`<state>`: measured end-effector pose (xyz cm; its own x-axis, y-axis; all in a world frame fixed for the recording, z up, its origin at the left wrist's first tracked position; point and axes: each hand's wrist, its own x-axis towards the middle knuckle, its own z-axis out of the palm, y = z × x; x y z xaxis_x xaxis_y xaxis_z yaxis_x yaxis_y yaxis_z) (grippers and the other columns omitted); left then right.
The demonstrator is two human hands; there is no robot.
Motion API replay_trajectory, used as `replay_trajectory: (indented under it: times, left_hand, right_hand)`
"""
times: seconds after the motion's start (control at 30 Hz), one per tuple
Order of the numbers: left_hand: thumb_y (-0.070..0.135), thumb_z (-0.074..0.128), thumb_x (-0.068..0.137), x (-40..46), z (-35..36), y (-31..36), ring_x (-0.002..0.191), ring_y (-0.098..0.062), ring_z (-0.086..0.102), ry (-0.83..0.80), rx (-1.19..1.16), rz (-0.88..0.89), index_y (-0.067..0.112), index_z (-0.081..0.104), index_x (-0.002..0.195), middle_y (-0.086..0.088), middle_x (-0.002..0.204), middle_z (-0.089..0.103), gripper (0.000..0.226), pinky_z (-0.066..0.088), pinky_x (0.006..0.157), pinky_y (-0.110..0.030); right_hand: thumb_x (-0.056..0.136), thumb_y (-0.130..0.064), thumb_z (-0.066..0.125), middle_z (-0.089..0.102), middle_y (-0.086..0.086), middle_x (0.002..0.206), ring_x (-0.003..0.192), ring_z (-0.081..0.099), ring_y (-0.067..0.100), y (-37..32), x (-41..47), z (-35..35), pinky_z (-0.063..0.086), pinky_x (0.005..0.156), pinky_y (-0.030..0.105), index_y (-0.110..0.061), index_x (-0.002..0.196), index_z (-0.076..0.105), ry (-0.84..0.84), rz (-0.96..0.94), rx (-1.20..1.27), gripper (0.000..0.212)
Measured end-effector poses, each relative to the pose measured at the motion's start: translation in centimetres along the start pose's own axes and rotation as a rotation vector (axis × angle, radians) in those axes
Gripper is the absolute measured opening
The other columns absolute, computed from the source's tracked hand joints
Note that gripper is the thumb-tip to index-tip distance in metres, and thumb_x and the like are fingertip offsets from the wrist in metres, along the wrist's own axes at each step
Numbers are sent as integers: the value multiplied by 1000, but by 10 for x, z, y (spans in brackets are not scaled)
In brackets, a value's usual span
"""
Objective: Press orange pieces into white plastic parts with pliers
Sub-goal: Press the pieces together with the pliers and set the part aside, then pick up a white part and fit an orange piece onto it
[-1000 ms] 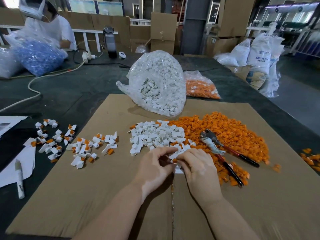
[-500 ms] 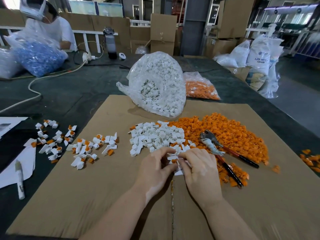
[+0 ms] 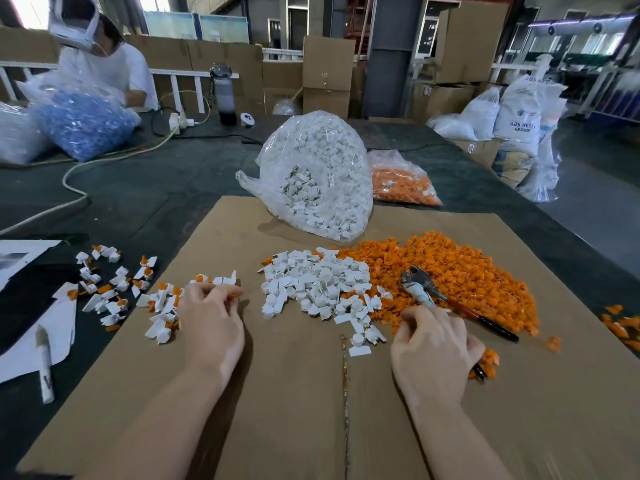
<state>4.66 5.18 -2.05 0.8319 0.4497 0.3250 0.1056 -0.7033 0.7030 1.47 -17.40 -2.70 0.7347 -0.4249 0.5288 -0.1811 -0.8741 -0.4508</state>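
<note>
Dark green-grey table top (image 3: 138,202) carries a flat brown corrugated cardboard sheet (image 3: 294,410), which fills most of the near view.

Clear plastic bag of white plastic parts (image 3: 315,181) sits at the far edge of the cardboard, mouth open toward the camera. Just beside it on the right, on the bare table, a smaller clear bag of orange pieces (image 3: 401,181).

Loose heap of orange plastic pieces (image 3: 467,271) spread over the right half of the cardboard. Touching its left edge, a loose pile of white plastic parts (image 3: 311,285).

Scatter of finished white parts with orange inserts (image 3: 114,289) lies at the left, straddling the cardboard edge and the table.

Pliers with metal head and dark red-black handles (image 3: 446,303) lie on the orange heap, head toward the white pile.

Left hand (image 3: 211,323) at the right fringe of the finished scatter, fingers curled, tips pinching what looks like an orange-and-white piece; the piece itself is mostly hidden.

Right hand (image 3: 436,351) over the near pliers handle, fingers curled down onto it; cannot tell if the grip is closed round it.

White marker pen (image 3: 45,365) on white paper at far left.
</note>
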Motion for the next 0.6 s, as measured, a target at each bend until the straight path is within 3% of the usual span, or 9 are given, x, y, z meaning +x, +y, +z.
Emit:
replay_trajectory:
  times: [0.13,0.23,0.37,0.47,0.6]
  left_hand:
    - [7,55,89,0,1,3,119,-30,34,-1,147,-47,17,68,108,-10,121,47,25,27,100,-40]
    - [7,64,83,-9,2,12,116,-27,33,16,116,43,20,67,106,-6,117,48,26,23,99,-42]
    - [7,67,83,-29,13,31,100,-18,47,-192,-95,297,16,69,97,9,94,50,17,35,87,-22]
    - [19,67,84,-43,23,45,88,-7,49,-383,-156,430,17,69,95,21,83,49,11,30,77,-1]
    - [39,66,83,-53,40,56,89,0,40,-561,-115,483,25,65,105,20,89,47,26,26,73,-4]
  right_hand:
    - [76,-20,72,67,7,88,87,56,30,1,1,2,25,82,40,-12,80,72,-80,2,-115,9]
    - [78,-21,71,66,7,93,91,55,30,1,2,2,24,85,41,-14,83,72,-115,1,-141,9]
    - [84,-22,66,64,5,99,97,52,27,1,3,2,22,87,41,-16,92,70,-168,-1,-161,12]
    - [86,-21,63,63,4,101,99,51,26,0,3,1,20,87,39,-17,96,68,-201,-21,-166,12]
    - [78,-6,72,65,8,86,87,56,32,-2,1,1,25,82,43,-10,86,65,-122,-73,-40,11]
